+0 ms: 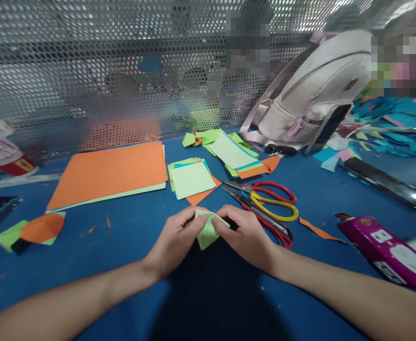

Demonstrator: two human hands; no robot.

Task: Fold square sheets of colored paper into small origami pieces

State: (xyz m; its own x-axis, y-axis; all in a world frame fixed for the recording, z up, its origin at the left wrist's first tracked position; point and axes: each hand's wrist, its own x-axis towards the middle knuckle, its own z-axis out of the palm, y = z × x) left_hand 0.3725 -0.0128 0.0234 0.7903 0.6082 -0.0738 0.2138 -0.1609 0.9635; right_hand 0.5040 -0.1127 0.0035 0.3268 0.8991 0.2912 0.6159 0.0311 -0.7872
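Note:
Between both hands is a small piece of folded light green paper point(208, 233), creased and pointed at its lower end. My left hand point(177, 237) pinches its left side, thumb on top. My right hand point(245, 234) pinches the right side in the same way, thumb over the paper. Just beyond the hands lies a stack of cut paper squares point(193, 180), pale green on top. Close to my right hand are scissors point(271, 199) with red and yellow handles and a utility knife point(264, 213). The fingers beneath the paper are hidden.
Large orange sheets point(115, 175) lie at the left back. Behind them stands a perforated metal panel point(104, 85). A pale backpack point(310, 90) leans at the back right, with a phone point(328, 130) against it. A purple case point(388, 251) and a dark glossy bar point(387, 182) lie right.

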